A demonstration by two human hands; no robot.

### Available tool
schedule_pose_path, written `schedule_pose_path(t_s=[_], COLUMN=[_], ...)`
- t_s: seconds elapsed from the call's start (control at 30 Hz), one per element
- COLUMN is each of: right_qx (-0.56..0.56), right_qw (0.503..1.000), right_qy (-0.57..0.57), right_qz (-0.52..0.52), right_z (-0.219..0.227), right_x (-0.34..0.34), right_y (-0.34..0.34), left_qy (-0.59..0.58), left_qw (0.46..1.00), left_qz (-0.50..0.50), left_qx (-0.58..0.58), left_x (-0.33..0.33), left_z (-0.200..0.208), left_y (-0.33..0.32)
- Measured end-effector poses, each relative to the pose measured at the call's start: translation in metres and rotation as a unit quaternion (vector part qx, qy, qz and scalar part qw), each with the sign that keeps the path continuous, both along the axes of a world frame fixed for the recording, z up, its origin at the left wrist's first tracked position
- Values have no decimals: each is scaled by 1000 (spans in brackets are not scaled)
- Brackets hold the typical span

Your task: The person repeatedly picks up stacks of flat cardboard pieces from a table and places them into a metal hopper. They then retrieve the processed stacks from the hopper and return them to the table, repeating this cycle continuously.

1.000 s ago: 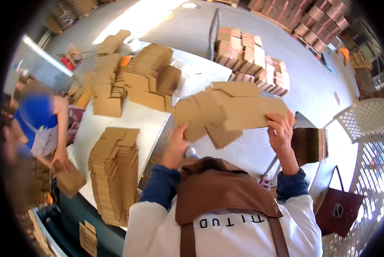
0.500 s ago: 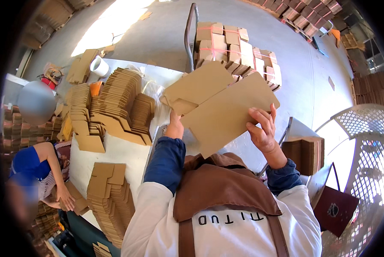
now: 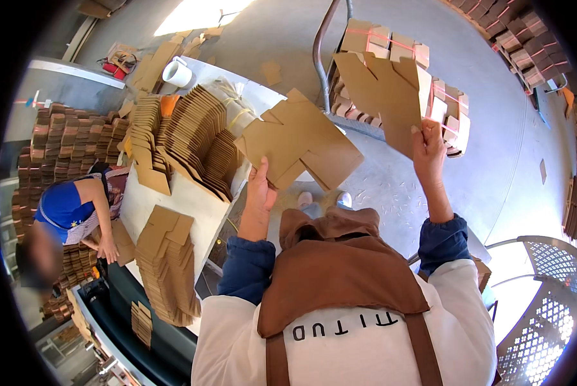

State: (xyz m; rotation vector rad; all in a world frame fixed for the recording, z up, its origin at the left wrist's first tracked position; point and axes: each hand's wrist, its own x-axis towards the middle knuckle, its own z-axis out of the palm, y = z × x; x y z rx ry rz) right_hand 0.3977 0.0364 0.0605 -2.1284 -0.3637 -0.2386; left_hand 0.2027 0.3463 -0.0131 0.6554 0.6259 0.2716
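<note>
My left hand (image 3: 261, 193) grips the near-left edge of a flat brown cardboard blank (image 3: 301, 143) with cut flaps, held up over the table's right edge. Out to the right, my right hand (image 3: 429, 149) pinches the lower end of another cardboard blank (image 3: 386, 93), tilted upward in front of the bundled cartons. The two blanks are apart from each other. Closest to my left hand on the table stand tight rows of folded cardboard pieces (image 3: 195, 128).
Left, a white table (image 3: 137, 204) carries a stack of blanks (image 3: 166, 260) and a white mug (image 3: 177, 74). Beyond it, a co-worker's hand (image 3: 107, 249) rests by cardboard. Strapped cartons (image 3: 455, 109) sit on a trolley with a curved handle (image 3: 318, 55). A perforated metal chair (image 3: 545, 309) stands right.
The two blanks, held together before, are now separated: my right hand has carried one forward and right, while my left hand keeps the other. The view has shifted, showing my feet.
</note>
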Motion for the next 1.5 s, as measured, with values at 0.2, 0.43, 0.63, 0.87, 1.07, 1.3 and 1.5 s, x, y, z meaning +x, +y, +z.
schedule_pose_path(t_s=[0.2,0.43,0.63,0.87,1.07,1.3,1.5], right_qx=[259,203,186,210,456,519,495], right_qw=[951,926,908,909,733,670,744], right_qy=[166,290,323,347,498,516,443], right_qz=[-34,133,190,93,85,126,71], right_z=[-10,-21,-50,-63,-96,-100,-97], right_x=[45,44,26,10,7,6,13], right_y=[-11,30,91,127,141,145,156], left_qy=[2,9,15,25,50,50,40], left_qw=[998,997,995,989,953,798,799], left_qz=[17,-19,-52,-57,-90,-121,-154], left_qx=[59,76,79,132,286,588,580], left_x=[12,28,44,60,71,68,71], left_z=[31,38,44,64,77,117,130], left_y=[2,20,17,7,8,6,-4])
